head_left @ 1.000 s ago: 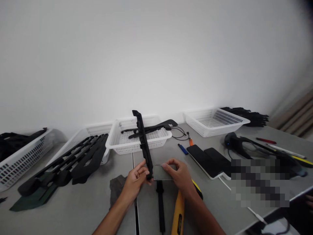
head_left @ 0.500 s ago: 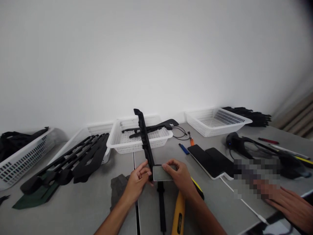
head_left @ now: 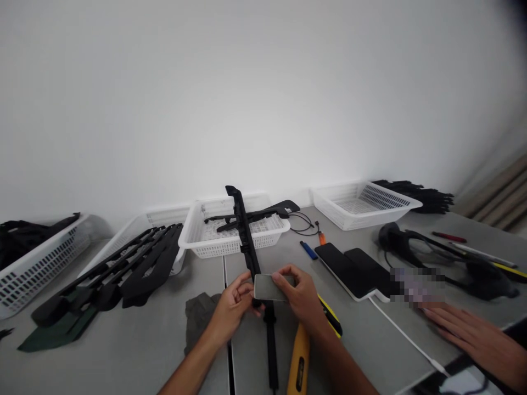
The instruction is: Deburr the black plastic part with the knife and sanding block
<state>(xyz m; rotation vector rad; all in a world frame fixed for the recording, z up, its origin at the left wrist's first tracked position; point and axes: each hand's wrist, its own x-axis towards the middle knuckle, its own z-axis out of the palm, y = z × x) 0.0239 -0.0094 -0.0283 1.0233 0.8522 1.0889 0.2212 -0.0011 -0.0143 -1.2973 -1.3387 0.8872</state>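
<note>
My left hand is closed, its fingers curled around the lower part of a long black plastic trim strip that slants up over a white basket. My right hand pinches a thin, flat, grey rectangular plate with rounded corners, its thumb on top. The plate lies across the strip's lower end, right beside my left fingertips, and hides part of it. Whether it presses on the strip I cannot tell. Below the plate, a black rod-like piece runs toward me. A yellow-handled tool lies by my right forearm.
White baskets with black parts line the wall; another basket stands right. Black trim pieces lean at left near a grey cloth. Two phones lie right of centre. Another person's hand rests at far right.
The grey plate has shifted slightly left and up and tilted a little in my right hand. My left hand stays at the strip. The other person's hand has moved slightly left.
</note>
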